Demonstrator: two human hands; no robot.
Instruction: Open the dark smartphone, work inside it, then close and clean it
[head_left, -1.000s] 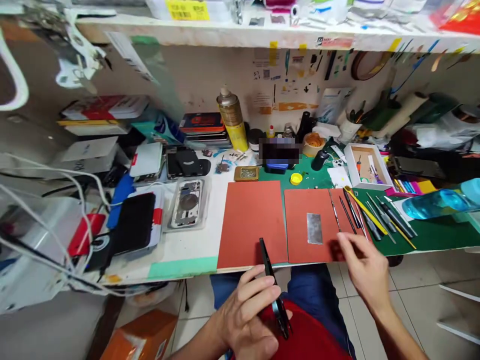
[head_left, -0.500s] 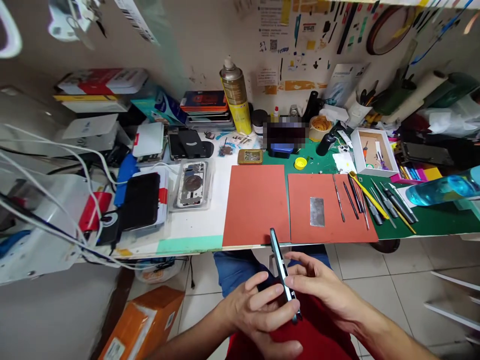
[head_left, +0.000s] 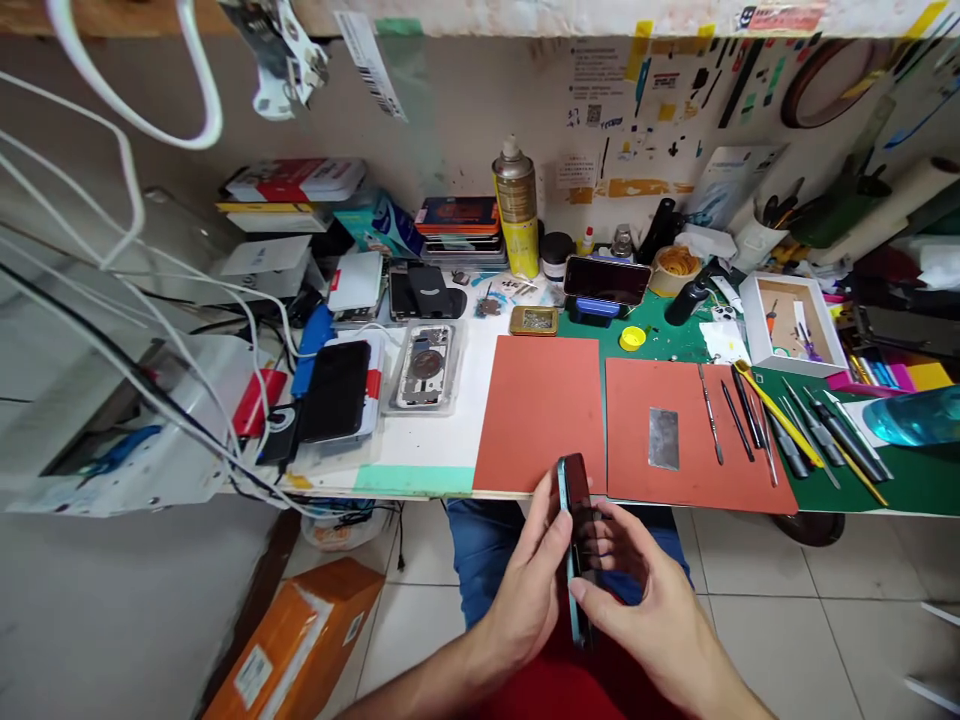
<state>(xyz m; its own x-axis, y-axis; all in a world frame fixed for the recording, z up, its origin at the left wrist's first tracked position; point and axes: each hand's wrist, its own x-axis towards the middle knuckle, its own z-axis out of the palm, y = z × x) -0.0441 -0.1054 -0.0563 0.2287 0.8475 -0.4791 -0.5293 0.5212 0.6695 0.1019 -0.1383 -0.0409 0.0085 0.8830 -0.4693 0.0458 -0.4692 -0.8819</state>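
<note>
Bench (head_left: 420, 450) above, phone (head_left: 576, 550) now stands upright between left hand (head_left: 525, 610) and right hand (head_left: 645, 630).

Orange parcel (head_left: 296, 640) on tiled floor (head_left: 750, 640)

Smartphone (head_left: 576, 550), teal metal edge, dark glass, held upright between left hand (head_left: 529, 600) and right hand (head_left: 645, 620)

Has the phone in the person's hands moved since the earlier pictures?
Yes: the phone now stands more upright, further right against the orange mat.
</note>
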